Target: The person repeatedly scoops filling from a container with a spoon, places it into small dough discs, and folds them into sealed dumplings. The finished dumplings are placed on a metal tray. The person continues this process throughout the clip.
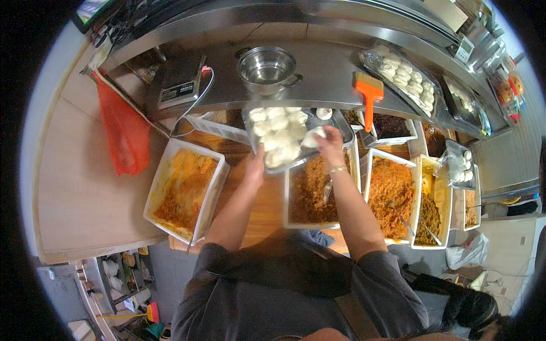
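Note:
My left hand [256,166] grips the near left side of a metal tray [339,125]. Rows of pale dough pieces [277,136] cover the tray's left and middle, and one round dough ball [324,114] sits apart near its far right. Over the right part of the tray, a white piece of dough [312,137] is pinched in the fingers of my right hand [332,149]; motion blurs it. Below my right forearm stands a white tub of brown filling [309,192] with a metal utensil in it, partly covered by tray and arm.
A tub of orange filling [183,187] stands left; another orange-filled tub [390,196] and a green-filled tub [428,221] stand right. On the steel shelf are a digital scale [179,91], a steel pot [266,70], an orange-handled brush [369,93] and a plastic-covered dough tray [403,81].

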### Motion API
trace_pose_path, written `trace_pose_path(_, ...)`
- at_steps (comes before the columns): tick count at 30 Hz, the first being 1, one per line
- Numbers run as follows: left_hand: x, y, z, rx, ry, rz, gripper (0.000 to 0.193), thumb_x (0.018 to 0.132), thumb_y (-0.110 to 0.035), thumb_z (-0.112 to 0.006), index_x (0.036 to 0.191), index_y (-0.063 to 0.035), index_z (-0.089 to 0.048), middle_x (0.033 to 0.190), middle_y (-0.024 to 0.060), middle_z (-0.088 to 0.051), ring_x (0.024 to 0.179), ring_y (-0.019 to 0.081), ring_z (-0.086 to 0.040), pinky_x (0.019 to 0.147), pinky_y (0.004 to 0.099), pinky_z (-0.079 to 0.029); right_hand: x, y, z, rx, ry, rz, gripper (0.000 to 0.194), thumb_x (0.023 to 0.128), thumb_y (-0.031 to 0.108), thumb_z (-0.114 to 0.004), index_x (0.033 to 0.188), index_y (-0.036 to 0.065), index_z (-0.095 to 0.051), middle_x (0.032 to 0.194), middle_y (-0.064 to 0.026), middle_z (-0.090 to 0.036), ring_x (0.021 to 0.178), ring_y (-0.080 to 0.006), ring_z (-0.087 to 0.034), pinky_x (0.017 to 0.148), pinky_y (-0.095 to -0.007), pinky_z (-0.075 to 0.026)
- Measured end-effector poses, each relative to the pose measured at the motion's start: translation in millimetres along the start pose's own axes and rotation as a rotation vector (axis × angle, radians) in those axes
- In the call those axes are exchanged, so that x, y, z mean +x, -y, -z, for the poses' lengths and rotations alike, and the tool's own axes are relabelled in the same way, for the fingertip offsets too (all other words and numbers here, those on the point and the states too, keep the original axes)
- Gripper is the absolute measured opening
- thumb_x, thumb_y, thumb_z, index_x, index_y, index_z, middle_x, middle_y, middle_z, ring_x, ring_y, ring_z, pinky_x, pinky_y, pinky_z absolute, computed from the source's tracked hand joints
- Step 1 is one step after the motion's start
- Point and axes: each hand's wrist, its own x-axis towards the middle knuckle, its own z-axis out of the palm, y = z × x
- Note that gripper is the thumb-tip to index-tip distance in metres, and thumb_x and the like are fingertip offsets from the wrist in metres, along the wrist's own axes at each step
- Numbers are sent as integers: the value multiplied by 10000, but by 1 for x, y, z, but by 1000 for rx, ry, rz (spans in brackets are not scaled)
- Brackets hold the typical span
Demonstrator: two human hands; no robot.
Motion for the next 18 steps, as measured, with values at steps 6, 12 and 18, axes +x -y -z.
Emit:
trace_pose_path(6, 20, 0, 14, -6, 143, 100, 846, 899, -562, -614, 1506, -54, -318, 1529, 169, -358, 1392, 287, -354, 1124, 440, -291, -72, 16, 49, 350, 42, -179, 372, 903, 150, -628, 1234, 76, -475, 1175, -95, -615, 1076, -266, -620, 873, -416, -536)
trace_pose_path(12, -32, 6, 48, 43, -98, -476, 406, 1001, -282, -564, 1263, 26, -520, 1214, 111, -623, 1149, 191, -568, 1021, 332, -416, -155, 28, 35, 179, 294, -308, 298, 914, 85, -630, 1208, 99, -580, 1133, -76, -651, 1068, -226, -634, 891, -385, -559)
trace_pose_path(18, -171, 74, 84, -406, 559, 363, 573, 1030, -528, -336, 1333, -62, -477, 1274, 110, -582, 1185, 240, -545, 932, 379, -509, -194, 15, -3, -717, 833, 185, 373, 972, 200, -570, 1333, 104, -565, 1183, -110, -644, 1128, -220, -596, 930, -339, -514)
